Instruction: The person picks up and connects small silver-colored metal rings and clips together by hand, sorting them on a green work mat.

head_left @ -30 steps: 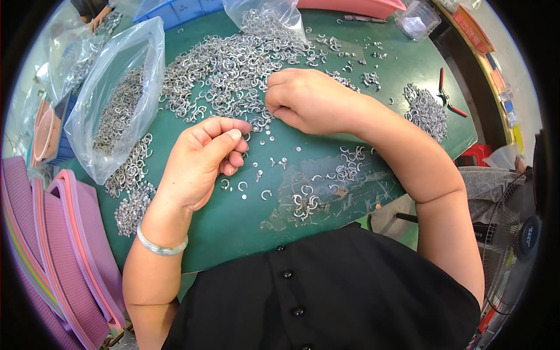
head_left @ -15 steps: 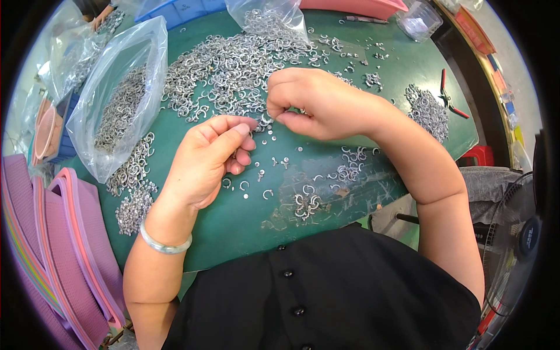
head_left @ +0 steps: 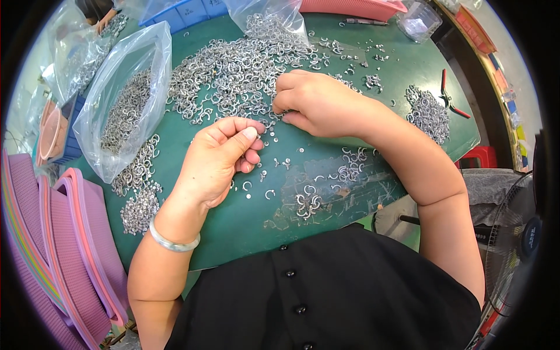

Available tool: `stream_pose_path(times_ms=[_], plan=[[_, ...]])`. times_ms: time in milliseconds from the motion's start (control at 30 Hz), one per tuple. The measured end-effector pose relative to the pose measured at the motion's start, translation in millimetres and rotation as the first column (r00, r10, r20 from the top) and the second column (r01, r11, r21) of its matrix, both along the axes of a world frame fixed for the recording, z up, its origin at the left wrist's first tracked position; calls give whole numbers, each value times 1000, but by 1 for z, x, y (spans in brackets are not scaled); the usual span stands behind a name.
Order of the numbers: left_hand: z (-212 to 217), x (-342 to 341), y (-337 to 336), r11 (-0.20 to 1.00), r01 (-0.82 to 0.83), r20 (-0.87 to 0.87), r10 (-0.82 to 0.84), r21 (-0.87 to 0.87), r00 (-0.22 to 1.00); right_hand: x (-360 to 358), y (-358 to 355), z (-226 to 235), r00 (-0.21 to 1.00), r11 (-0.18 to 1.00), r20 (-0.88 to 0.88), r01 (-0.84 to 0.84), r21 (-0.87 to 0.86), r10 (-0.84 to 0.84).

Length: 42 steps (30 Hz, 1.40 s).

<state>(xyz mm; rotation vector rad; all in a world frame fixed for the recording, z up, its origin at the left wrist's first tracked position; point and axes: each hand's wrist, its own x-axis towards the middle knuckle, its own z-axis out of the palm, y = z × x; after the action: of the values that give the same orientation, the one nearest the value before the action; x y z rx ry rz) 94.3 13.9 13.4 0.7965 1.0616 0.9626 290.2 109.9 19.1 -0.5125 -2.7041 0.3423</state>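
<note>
Just beyond our hands, a wide heap of small metal rings (head_left: 233,76) covers the green table (head_left: 245,227). Our left hand (head_left: 219,157) rests with its heel on the table, fingers curled inward. Its thumb and forefinger are pressed together on one small piece (head_left: 257,136) at the fingertips; the piece is too small to tell its shape. Our right hand (head_left: 318,102) lies knuckles-up at the near edge of the heap, fingers bent down and closed onto the rings beneath it. What it grips is hidden under the fingers. The two hands are near each other but not touching.

Between and just below the hands, loose rings and small studs (head_left: 280,163) lie scattered singly. Nearer our body than the right wrist, a small cluster of rings (head_left: 308,201) sits on a scuffed, shiny patch of the table.

A silver bangle (head_left: 173,242) circles our left wrist.

To the left of the left hand, an open clear bag (head_left: 119,99) lies on its side, partly filled with rings, and more rings (head_left: 139,192) spill from its mouth toward the wrist. A second clear bag (head_left: 265,17) stands beyond the heap. To the right of the right forearm lies a separate pile of rings (head_left: 429,114), with red-handled pliers (head_left: 448,96) just beside it. Far left of the left forearm, stacked pink trays (head_left: 64,245) lean at the table edge.
</note>
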Motion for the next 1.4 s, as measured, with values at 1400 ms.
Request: stream_pose_path(times_ms=[1400], plan=[[1,-4,2,995,23,242,1,-96,970,-14,-10,8,934,975,-325,-192,-111,147]])
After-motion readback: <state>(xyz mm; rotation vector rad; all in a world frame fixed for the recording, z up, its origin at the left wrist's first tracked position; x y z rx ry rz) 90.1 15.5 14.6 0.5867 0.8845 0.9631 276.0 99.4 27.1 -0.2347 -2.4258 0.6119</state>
